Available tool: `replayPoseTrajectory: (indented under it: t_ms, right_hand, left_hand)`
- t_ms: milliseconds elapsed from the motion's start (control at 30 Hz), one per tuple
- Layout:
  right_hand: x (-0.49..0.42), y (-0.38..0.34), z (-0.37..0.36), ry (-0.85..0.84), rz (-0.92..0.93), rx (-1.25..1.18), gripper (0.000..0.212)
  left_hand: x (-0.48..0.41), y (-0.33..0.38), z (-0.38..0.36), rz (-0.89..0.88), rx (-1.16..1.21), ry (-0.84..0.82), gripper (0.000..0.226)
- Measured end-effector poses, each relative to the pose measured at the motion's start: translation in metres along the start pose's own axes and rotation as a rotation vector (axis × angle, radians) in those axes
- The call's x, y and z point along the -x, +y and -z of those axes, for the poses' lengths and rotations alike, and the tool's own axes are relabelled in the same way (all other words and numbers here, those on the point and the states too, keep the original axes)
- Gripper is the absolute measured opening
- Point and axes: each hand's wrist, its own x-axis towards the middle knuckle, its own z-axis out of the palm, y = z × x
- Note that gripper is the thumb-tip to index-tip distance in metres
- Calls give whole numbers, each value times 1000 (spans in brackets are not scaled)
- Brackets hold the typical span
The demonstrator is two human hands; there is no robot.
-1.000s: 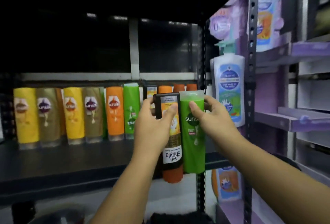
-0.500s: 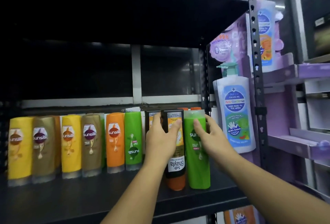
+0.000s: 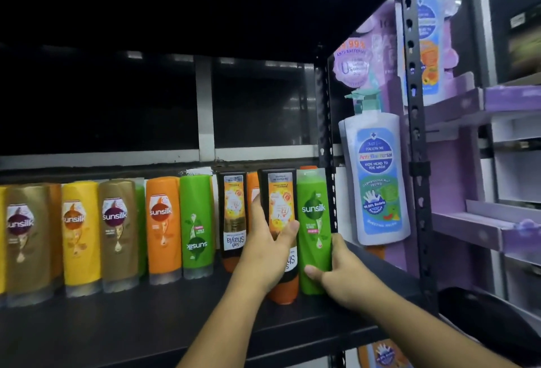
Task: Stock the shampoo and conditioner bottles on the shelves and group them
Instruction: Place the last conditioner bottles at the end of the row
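Gripped lower than half a second before: left hand [image 3: 263, 253] curled round black orange-capped plastic bottle [image 3: 281, 203], right hand [image 3: 344, 275] round green plastic bottle [image 3: 313, 212] beside it, both upright on black metal shelf [image 3: 146, 323]. Counted leftward of hands: second black bottle [image 3: 232, 215], second green bottle [image 3: 196, 221].

The black bottle [image 3: 279, 200] and the green bottle [image 3: 313, 221], held in the air before the shelf [image 3: 146, 323] edge a second ago, now stand on it at the right end of the row of bottles [image 3: 164, 221]. The left hand [image 3: 263, 247] has slid from the black bottle's top to its middle. The right hand [image 3: 345, 277] now grips the green bottle low down.
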Motion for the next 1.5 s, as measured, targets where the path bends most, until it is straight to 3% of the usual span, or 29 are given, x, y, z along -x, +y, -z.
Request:
replayPoseTrajectory:
  t_ms: [333,567,700,833,1000,1133,1300,1500]
  right_hand:
    - [-33,4,20,69,-94,155,52]
    - [-61,17,27,83,-132,244,57]
    - [-80,25,24,83,-145,229,56]
    - [-91,39,14,181,-98,214,56]
    - [-93,45,14,243,-11,235,58]
    - [-90,44,15,249,9,228,71]
    - [-89,46,18,207,-12,244,59]
    - [-91,49,17,226,-26,285,57]
  left_hand:
    - [-37,-10,-37,16,-73,-57,93]
    - [-64,-19,-56,2,-125,-106,88]
    - [-78,-32,-64,1,-129,-55,83]
    - [-86,-48,-76,-26,-126,27,91]
    - [-86,-64,-73,0,-282,-44,107]
    - [-83,-70,-68,42,-375,-10,86]
    - [-80,-66,-71,67,-415,48,61]
    - [-75,-62,-69,97,-483,33,60]
